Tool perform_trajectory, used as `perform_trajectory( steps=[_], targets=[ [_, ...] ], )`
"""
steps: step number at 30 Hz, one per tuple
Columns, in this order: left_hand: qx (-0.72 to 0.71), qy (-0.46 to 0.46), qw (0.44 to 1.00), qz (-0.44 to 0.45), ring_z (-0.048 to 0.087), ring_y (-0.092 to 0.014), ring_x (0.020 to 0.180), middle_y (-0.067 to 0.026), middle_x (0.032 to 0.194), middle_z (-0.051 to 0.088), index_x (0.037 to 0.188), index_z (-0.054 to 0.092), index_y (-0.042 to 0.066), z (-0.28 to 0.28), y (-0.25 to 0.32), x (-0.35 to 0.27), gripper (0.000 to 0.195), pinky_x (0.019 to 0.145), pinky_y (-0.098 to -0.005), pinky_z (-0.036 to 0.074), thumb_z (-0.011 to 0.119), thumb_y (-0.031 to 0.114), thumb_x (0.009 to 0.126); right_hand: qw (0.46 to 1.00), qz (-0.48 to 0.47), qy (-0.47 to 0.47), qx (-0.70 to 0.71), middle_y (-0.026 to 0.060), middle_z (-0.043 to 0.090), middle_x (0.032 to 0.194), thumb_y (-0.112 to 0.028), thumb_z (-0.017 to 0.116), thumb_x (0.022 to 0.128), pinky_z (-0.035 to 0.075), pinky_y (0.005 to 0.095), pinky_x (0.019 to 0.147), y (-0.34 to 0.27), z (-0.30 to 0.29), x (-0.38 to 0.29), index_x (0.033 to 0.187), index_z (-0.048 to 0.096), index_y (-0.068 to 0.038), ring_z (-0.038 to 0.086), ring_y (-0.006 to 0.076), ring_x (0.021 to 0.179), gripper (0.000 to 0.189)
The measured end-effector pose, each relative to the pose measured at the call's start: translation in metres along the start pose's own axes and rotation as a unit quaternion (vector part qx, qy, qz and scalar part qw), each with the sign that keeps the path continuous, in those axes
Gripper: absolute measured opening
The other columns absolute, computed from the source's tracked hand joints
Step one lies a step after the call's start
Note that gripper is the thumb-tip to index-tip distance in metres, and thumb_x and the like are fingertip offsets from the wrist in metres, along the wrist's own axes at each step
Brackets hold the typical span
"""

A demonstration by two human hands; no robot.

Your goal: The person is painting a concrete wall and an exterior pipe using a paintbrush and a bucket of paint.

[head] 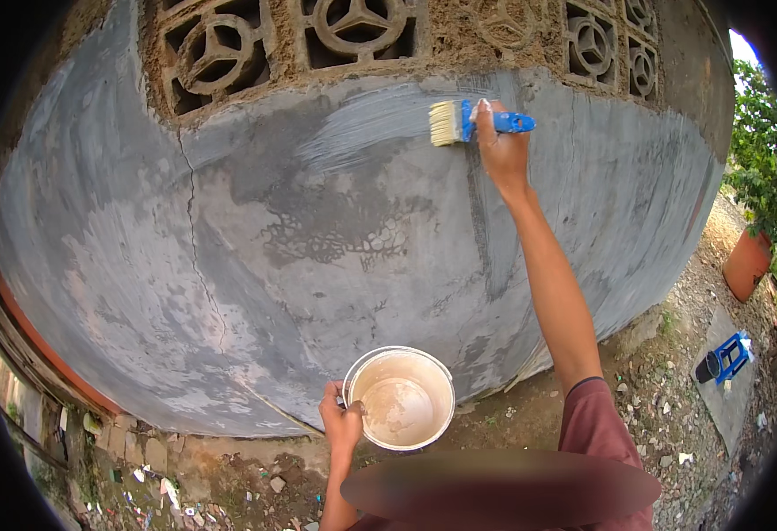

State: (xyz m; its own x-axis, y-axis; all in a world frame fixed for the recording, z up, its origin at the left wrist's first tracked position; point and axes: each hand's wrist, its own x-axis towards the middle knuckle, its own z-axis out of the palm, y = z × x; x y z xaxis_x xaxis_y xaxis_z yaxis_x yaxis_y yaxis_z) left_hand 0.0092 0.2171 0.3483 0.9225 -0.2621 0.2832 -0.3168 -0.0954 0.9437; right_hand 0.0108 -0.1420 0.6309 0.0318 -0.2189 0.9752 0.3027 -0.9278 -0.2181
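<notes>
My right hand point(502, 146) grips the blue handle of a wide paintbrush point(451, 123), whose pale bristles point left against the upper part of a grey plastered wall point(362, 279). Streaky, lighter grey brush marks run left of the bristles, below the vent blocks. Low in front of me, my left hand point(343, 419) holds a round white bucket point(401, 398) by its rim on the left side. The bucket's inside is coated with pale residue, and a little pale liquid seems to lie at its bottom.
Patterned concrete vent blocks point(358, 26) line the wall's top. A long crack point(192, 212) runs down the wall's left part. Rubble and litter cover the ground point(275, 484). At right are a blue plastic stool point(733, 357), a dark cup-shaped container point(707, 367) and an orange plant pot point(748, 264).
</notes>
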Motion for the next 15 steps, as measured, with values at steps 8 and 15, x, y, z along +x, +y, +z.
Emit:
perform_trajectory(
  steps=[8,15],
  targets=[
    [-0.016,-0.039,0.999,0.01,0.058,-0.024,0.068,-0.0156,0.074,0.062,0.084,0.056,-0.003,0.015,-0.017,0.01,0.024,0.068,-0.0346,0.047,0.053,-0.004,0.061,0.971,-0.02,0.125,-0.203,0.0134,0.059,0.072,-0.025,0.054,0.095,0.044,0.039,0.055,0.023,-0.058,0.018,0.084,0.062,-0.002,0.057,0.0316,0.061,0.026],
    [-0.022,-0.037,0.999,0.02,0.057,-0.024,0.069,-0.0145,0.073,0.061,0.083,0.055,-0.003,0.012,-0.021,0.012,0.023,0.069,-0.0336,0.045,0.052,-0.004,0.061,0.965,-0.079,0.112,-0.223,0.01,0.053,0.083,-0.013,0.069,0.085,0.046,0.0383,0.056,-0.018,0.026,-0.015,0.09,0.064,-0.002,0.058,0.0276,0.065,0.013]
  ],
)
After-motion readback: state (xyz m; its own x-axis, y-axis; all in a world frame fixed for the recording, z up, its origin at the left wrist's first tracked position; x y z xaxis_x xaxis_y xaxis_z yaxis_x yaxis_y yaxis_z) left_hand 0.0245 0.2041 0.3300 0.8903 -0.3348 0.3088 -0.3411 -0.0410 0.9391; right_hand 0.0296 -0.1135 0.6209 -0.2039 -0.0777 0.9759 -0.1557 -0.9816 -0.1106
